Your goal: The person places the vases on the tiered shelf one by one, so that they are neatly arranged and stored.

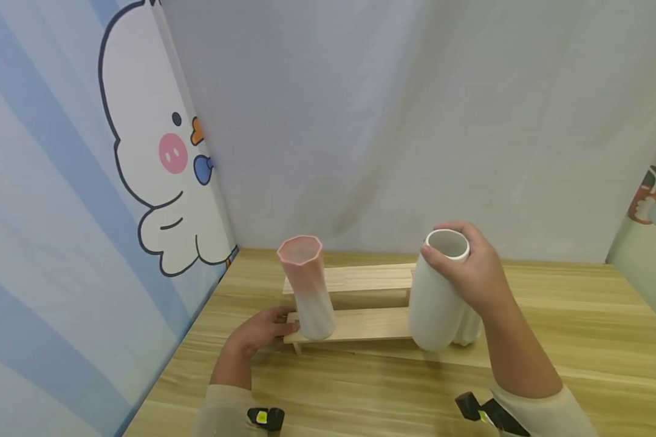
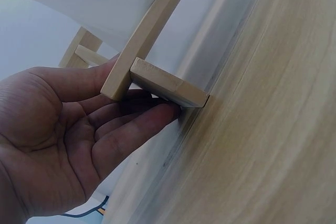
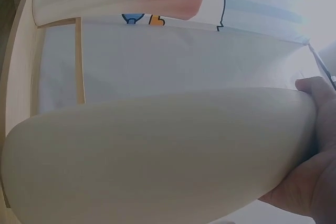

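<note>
My right hand [image 1: 479,273] grips a tall white vase [image 1: 434,309] near its rim, thumb on the near side and fingers round the far side. The vase stands out in front of the right end of a two-step wooden shelf [image 1: 372,323]; whether its base touches the shelf cannot be told. With the left hand [image 1: 262,331] I hold the left end of the lower step. In the left wrist view, the thumb lies along the board and the fingers reach beneath it. A pink-and-white vase [image 1: 310,291] with a faceted rim is upright on that step, near my left fingers.
Partly hidden behind the white vase is another white ribbed object [image 1: 469,328]. The shelf's upper step [image 1: 369,278] runs behind the lower one. All stand on a wood-grain table [image 1: 361,388]. A pale curtain [image 1: 404,121] hangs behind, with a cartoon-printed wall [image 1: 136,121] on the left.
</note>
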Tool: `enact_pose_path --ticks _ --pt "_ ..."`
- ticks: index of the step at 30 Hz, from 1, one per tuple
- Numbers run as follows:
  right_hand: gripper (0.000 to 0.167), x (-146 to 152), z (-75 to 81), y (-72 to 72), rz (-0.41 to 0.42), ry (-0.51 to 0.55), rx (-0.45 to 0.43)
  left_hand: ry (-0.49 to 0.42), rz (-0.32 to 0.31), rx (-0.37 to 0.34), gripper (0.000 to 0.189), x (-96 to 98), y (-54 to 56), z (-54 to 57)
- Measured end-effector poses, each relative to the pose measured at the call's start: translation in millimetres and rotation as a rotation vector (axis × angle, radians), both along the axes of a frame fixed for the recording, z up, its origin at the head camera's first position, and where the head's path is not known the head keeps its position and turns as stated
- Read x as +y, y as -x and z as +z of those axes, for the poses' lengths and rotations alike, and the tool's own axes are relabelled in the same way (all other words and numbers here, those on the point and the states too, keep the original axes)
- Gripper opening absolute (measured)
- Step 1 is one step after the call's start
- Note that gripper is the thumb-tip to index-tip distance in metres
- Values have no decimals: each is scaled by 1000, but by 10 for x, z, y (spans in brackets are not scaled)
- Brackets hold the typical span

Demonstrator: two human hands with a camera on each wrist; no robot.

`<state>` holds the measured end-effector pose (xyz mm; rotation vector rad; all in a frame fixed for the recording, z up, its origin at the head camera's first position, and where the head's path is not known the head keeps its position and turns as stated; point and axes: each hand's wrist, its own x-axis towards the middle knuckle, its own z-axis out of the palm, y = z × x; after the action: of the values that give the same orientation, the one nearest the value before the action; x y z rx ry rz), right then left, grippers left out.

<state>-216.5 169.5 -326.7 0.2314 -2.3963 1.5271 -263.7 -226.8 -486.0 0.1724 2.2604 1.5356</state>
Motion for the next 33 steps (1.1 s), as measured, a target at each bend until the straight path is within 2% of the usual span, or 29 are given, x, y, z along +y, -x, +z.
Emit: enact_pose_path --ticks 20,33 --pt "55 -127 19 107 4 17 -37 -4 10 -13 67 3 3 -14" --pt "56 -203 14 169 13 14 -19 -11 5 -15 66 -1 13 -9"
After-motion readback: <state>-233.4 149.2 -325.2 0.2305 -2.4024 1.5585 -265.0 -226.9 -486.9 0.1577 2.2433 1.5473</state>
